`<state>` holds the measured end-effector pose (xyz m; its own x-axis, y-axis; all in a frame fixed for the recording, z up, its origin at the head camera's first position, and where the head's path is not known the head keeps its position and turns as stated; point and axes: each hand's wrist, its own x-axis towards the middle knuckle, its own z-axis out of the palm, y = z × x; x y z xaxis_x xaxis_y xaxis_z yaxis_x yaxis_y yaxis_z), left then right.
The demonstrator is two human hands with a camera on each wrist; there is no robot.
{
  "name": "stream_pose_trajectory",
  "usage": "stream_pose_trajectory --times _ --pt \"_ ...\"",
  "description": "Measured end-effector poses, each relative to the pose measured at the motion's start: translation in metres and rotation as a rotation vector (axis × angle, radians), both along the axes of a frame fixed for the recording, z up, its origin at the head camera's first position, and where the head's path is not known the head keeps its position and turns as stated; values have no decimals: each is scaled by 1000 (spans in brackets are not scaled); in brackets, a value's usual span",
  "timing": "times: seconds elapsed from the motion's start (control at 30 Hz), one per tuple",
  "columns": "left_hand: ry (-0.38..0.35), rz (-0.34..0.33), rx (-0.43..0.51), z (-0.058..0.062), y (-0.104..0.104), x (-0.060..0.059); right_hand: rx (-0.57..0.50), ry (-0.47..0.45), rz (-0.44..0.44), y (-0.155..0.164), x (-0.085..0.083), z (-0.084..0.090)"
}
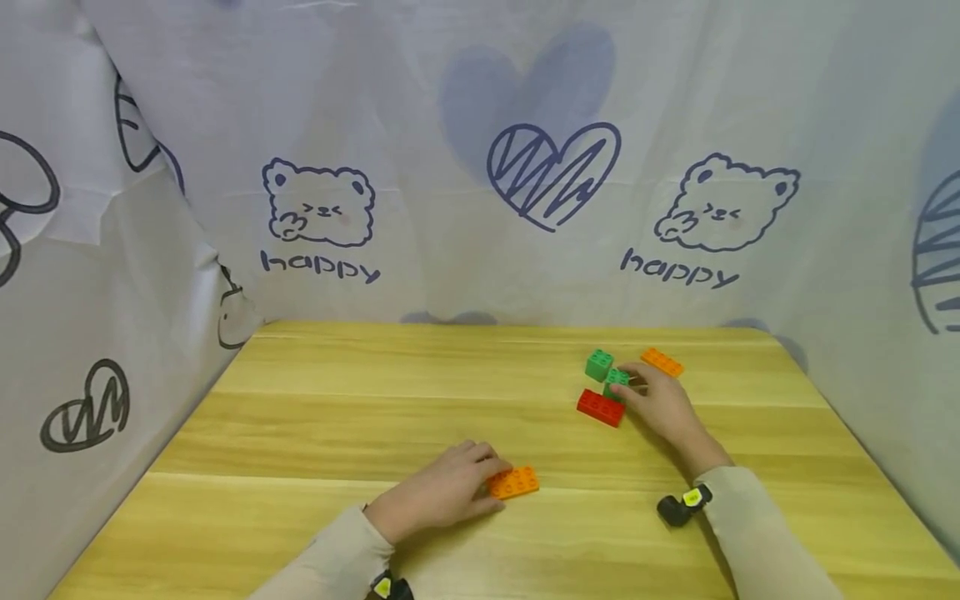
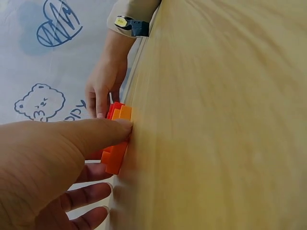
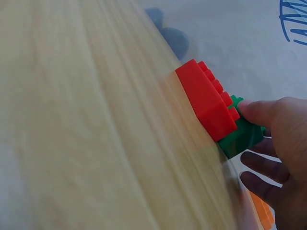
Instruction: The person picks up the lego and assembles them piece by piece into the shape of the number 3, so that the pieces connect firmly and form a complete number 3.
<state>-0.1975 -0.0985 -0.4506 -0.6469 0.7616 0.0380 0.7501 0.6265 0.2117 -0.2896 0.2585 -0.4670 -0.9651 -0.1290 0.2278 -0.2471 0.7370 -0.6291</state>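
On the wooden counter [image 1: 315, 417], the left hand [image 1: 442, 493] lies palm down near the front middle, its fingers curled onto the near end of an orange brick [image 1: 514, 482] that sits flat at its three o'clock; the left wrist view shows the thumb pressed against that brick's side, so the hand pinches it against the counter. The right hand [image 1: 663, 406] reaches out at about two o'clock from the left one, well apart from it, and its fingertips close round a small green brick [image 1: 617, 380]; in the right wrist view the thumb touches the green brick's top edge while the other fingers curl behind it. A red brick [image 1: 601, 407] lies just beside this green one, touching it at its seven o'clock. A second green brick [image 1: 598, 365] stands just beyond, at eleven o'clock from the held one. Another orange brick [image 1: 662, 362] lies at the right hand's twelve o'clock, near the fingers. A white cloth [image 1: 480, 167] printed with bears and hearts hangs behind and beside the counter.
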Motion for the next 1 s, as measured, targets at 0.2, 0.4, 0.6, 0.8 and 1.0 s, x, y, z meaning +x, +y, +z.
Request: stream_pose_trajectory --times 0.2,0.4,0.6,0.8,1.0 --pt "-2 -12 15 0 -2 -1 12 -2 -20 1 0 1" --pt "-25 -13 17 1 -3 -3 43 15 -36 2 -1 2" --pt "-9 -18 21 -2 -2 -6 43 32 -48 3 1 7" --pt "15 -25 32 -4 -2 -8 49 33 -47 4 7 12" --pt "20 -24 36 -5 -4 -7 41 40 -20 3 17 19"
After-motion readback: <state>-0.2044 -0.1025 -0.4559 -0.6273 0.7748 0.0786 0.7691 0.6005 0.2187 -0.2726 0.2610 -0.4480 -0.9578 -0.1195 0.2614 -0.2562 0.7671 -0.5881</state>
